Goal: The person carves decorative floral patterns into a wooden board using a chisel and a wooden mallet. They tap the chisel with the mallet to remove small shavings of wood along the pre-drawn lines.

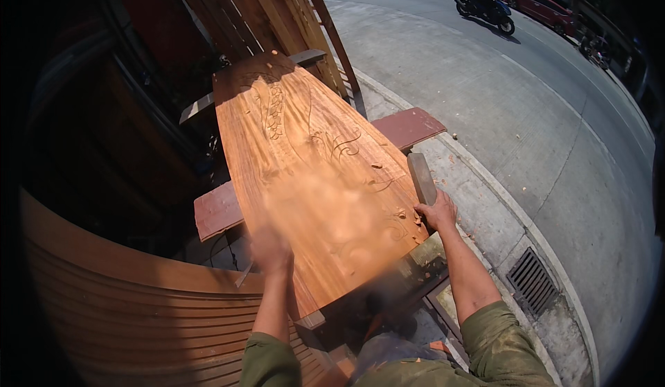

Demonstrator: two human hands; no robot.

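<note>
A long wooden panel (277, 172) lies in front of me, carved with curling lines and a leafy band towards its far end. A pale smear blurs its near middle. My left hand (271, 252) is at the panel's left edge, smeared by motion, so its fingers cannot be made out. A thin pale strip (244, 275) shows just below that hand; whether it is held is unclear. At the right edge, my right hand (440, 214) is closed around the near end of a grey-brown wooden block (421, 177), its thumb towards the panel.
Reddish-brown boards (409, 127) jut out beneath the panel on both sides. Curved slatted woodwork (138, 297) fills the lower left. Planks (270, 13) lean at the back. To the right are a drain grate (533, 281), the kerb and a road with a motorcycle (485, 10) and cars.
</note>
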